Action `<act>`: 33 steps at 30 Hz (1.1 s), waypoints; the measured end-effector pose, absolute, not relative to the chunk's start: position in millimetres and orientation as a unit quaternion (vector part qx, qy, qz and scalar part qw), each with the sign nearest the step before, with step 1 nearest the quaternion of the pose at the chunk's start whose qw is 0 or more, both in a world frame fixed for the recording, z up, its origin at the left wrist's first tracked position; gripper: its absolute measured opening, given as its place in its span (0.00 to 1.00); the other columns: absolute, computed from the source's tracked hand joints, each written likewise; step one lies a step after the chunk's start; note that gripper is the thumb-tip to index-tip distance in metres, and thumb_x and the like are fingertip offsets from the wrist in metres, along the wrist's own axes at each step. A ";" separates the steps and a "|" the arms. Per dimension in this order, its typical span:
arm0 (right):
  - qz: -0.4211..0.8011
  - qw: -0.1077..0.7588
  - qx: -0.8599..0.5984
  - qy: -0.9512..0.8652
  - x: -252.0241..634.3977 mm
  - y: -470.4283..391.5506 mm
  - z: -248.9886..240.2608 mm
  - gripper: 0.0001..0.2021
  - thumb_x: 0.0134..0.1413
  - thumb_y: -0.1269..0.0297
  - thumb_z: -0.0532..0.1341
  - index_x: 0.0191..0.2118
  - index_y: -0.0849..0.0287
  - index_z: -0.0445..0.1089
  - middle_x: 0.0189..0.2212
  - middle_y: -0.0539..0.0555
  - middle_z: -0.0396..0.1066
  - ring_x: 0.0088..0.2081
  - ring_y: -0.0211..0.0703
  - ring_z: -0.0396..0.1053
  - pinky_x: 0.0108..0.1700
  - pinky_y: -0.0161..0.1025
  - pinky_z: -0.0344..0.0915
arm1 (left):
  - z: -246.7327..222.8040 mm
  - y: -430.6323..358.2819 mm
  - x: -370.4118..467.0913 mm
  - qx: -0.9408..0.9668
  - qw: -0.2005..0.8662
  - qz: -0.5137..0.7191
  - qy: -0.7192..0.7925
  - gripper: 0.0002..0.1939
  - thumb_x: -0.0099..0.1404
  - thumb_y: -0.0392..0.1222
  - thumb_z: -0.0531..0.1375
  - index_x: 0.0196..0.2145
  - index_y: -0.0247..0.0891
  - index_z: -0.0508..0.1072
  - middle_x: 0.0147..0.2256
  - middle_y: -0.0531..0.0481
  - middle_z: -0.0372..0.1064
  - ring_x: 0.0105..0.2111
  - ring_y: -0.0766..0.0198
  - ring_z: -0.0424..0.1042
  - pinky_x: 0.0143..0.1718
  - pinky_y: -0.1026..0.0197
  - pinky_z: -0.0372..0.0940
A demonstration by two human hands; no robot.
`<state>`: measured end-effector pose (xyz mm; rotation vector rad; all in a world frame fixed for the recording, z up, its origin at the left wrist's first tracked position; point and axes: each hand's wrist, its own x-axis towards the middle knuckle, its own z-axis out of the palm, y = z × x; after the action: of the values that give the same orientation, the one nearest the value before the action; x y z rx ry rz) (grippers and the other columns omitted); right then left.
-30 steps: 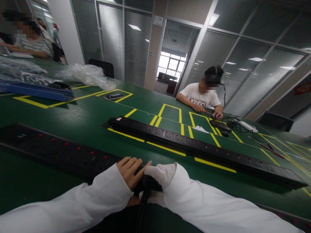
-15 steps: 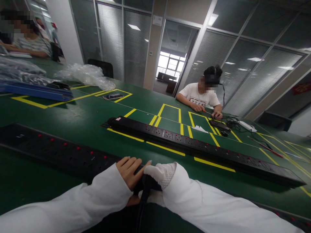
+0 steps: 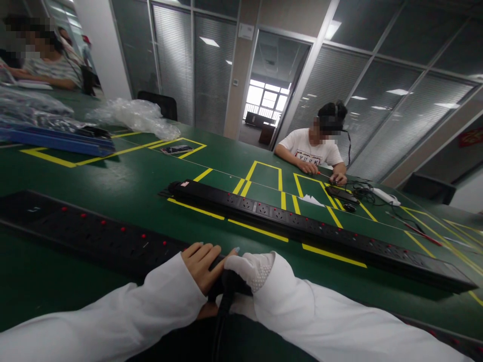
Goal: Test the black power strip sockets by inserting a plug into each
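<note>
**Two hands clamped at the cabled end of a black power strip, one bare, one gloved**

Landmark: the long power strip (image 3: 320, 229), black, multi-socket, red-dotted, lying aslant on the green table (image 3: 124, 181).

Item: near power strip (image 3: 94, 234), black, with a row of red dots; on the near side of the landmark, to its left, its right end between the hands.

Item: left hand (image 3: 202, 266), bare, pale-blue nail polish; fingers together, bent over the near power strip's end and closed on it.

Item: right hand (image 3: 247, 271), in a white glove with dotted grip; clamped round the black cable end (image 3: 231, 282), beside the left hand. Its far fingers are partly hidden.

Item: black cable (image 3: 219, 322), hanging from that end toward the wearer.

Item: yellow tape (image 3: 256, 230), in dashes along the landmark's near edge, with outlines beyond it.

Item: third power strip (image 3: 445, 339), partly in view; nearer than the landmark's right end.

Item: clear plastic wrap (image 3: 132, 115) and blue channel (image 3: 60, 141), beyond the landmark, to its left.

Item: torn white paper (image 3: 312, 200), just beyond the landmark's middle.

Item: seated person (image 3: 311, 151), white T-shirt, across from the landmark, holding a red-handled tool (image 3: 320, 173); white power strip (image 3: 385, 196) nearby, among dark cables.
</note>
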<state>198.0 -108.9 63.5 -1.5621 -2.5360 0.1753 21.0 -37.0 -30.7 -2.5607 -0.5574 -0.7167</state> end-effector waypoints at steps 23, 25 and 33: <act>0.021 0.035 -0.492 -0.870 201.9 -107.6 66.9 0.17 0.50 0.50 0.58 0.42 0.54 0.69 0.23 0.50 0.63 0.24 0.37 0.62 0.27 0.33 0.59 | -26.2 -39.2 19.6 -0.930 0.202 -0.224 -0.209 0.30 0.62 0.28 0.50 0.62 0.41 0.52 0.42 0.40 0.69 0.38 0.52 0.69 0.39 0.51 0.59; 0.021 0.040 -0.492 -0.869 201.9 -107.2 66.1 0.15 0.51 0.53 0.58 0.42 0.54 0.69 0.23 0.49 0.62 0.23 0.36 0.61 0.28 0.32 0.59 | -25.8 -39.2 19.3 -0.932 0.200 -0.219 -0.209 0.30 0.63 0.29 0.50 0.62 0.40 0.53 0.42 0.40 0.68 0.39 0.52 0.69 0.40 0.51 0.59; 0.028 0.016 -0.491 -0.871 204.7 -106.1 62.3 0.18 0.54 0.50 0.56 0.46 0.53 0.68 0.23 0.48 0.60 0.23 0.34 0.57 0.28 0.31 0.56 | -27.4 -39.5 20.6 -0.925 0.213 -0.230 -0.214 0.27 0.64 0.29 0.50 0.60 0.42 0.56 0.41 0.42 0.69 0.38 0.54 0.69 0.39 0.53 0.59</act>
<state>204.7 -106.1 62.3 -1.5259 -2.7082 0.0866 20.6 -39.5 -27.4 -2.5690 -0.5932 -0.6387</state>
